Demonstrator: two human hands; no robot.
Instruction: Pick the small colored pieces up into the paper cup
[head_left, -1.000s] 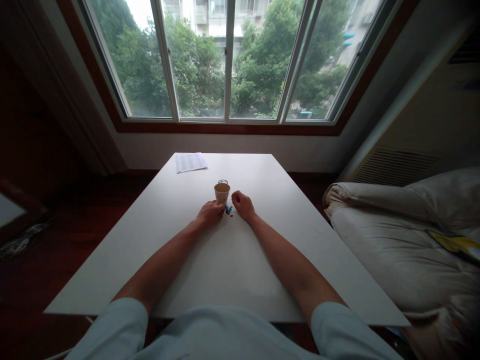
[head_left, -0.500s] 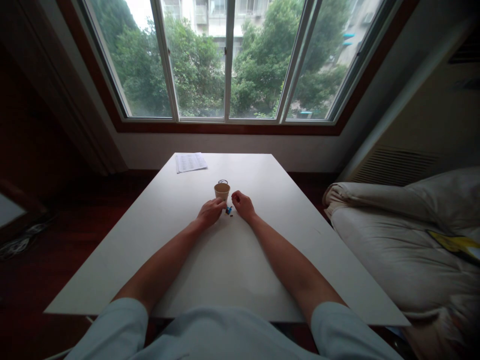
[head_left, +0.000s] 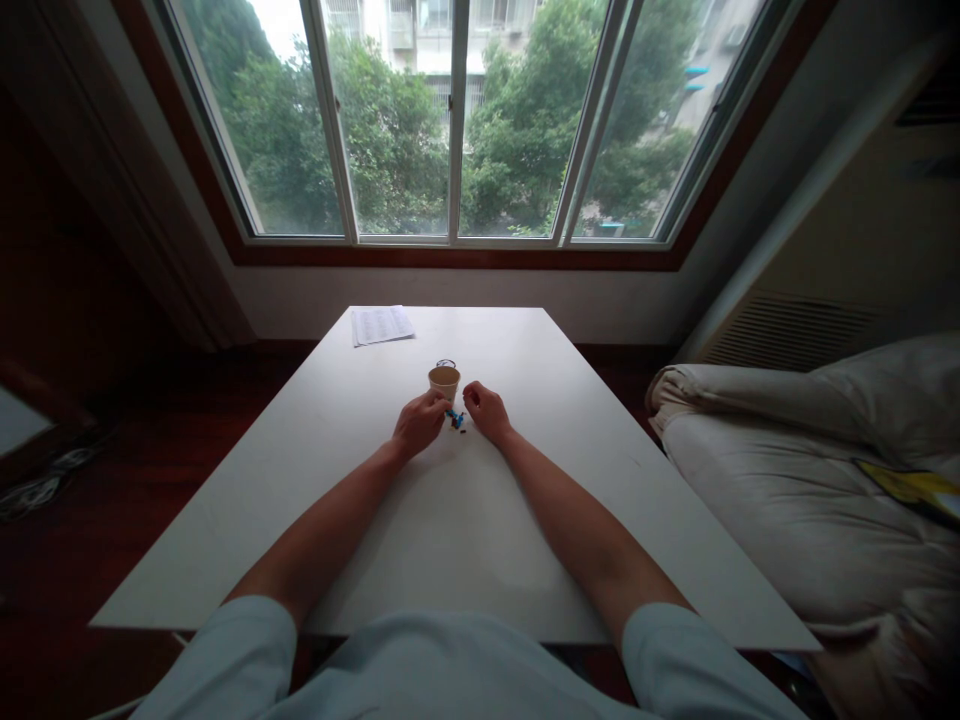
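Note:
My left hand (head_left: 420,422) is closed in a pinch just in front of the paper cup (head_left: 444,379), with a small blue piece (head_left: 450,412) at its fingertips. Several tiny blue and brown pieces (head_left: 458,423) lie on the white table between my hands, too small to identify. To the right of the cup, my right hand (head_left: 486,410) rests on the table with its fingers curled inward. Whatever those fingers hold, if anything, is hidden. The brown cup stands upright, and its inside shows no detail.
Behind the cup lies a small dark looped item (head_left: 446,363). Printed sheets (head_left: 381,325) lie at the far left corner of the white table (head_left: 465,540). A padded, cloth-covered seat (head_left: 795,480) stands to the right, and a window (head_left: 450,130) is ahead.
My left hand has lifted slightly, its fingers nearer the cup, and a blue piece now shows at its fingertips. My right hand and the cup stay in place.

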